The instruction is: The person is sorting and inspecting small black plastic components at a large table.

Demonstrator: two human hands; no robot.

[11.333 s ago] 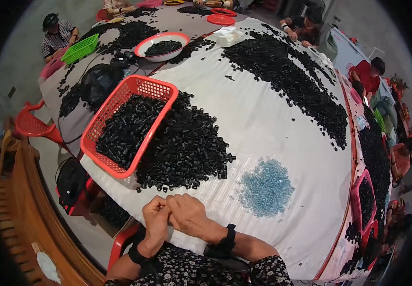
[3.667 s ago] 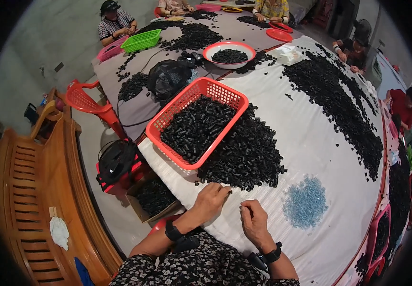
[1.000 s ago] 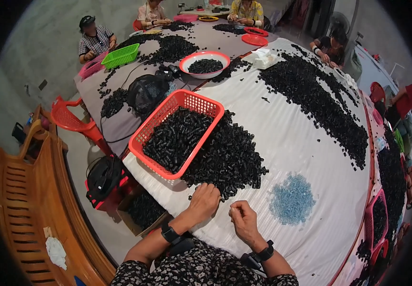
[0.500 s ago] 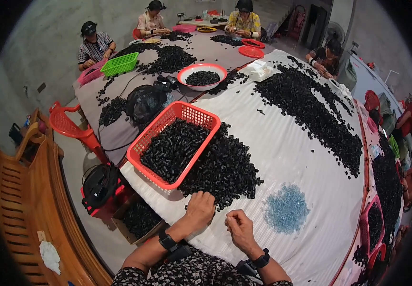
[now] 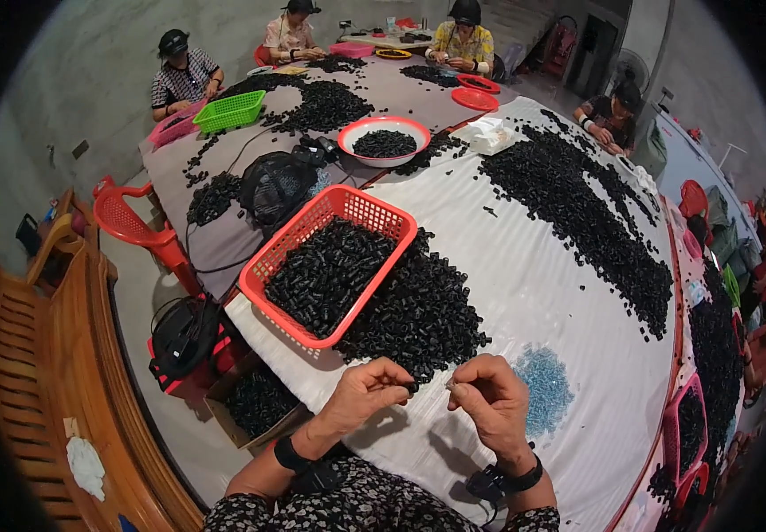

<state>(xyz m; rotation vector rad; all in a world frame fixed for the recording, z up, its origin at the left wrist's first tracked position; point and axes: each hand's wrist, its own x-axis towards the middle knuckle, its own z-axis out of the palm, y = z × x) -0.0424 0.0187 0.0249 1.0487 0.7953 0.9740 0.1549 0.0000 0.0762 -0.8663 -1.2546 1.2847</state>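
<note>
Above the white cloth, my left hand (image 5: pixel 363 395) pinches a small black tubular piece (image 5: pixel 411 387) between thumb and fingers. Facing it, a short gap away, my right hand (image 5: pixel 494 403) is closed in a pinch on a tiny pale piece (image 5: pixel 450 385), mostly hidden by the fingertips. Just beyond both hands spreads a heap of black tubular pieces (image 5: pixel 423 310). A small pile of clear bluish pieces (image 5: pixel 544 390) lies right beside my right hand. The red plastic basket (image 5: pixel 389 280), filled with black pieces, rests against the heap on the left.
A red-rimmed white bowl (image 5: pixel 384 160), a black mesh bag (image 5: pixel 276 189) and a green basket (image 5: pixel 229 112) stand farther back. More black pieces (image 5: pixel 578 204) cover the right side. Several people work around the table. A wooden bench (image 5: pixel 54 381) stands at left.
Both hands have lifted off the cloth edge and come together. The left now holds a black piece near the heap; the right has moved right and forward, pinching a tiny pale piece.
</note>
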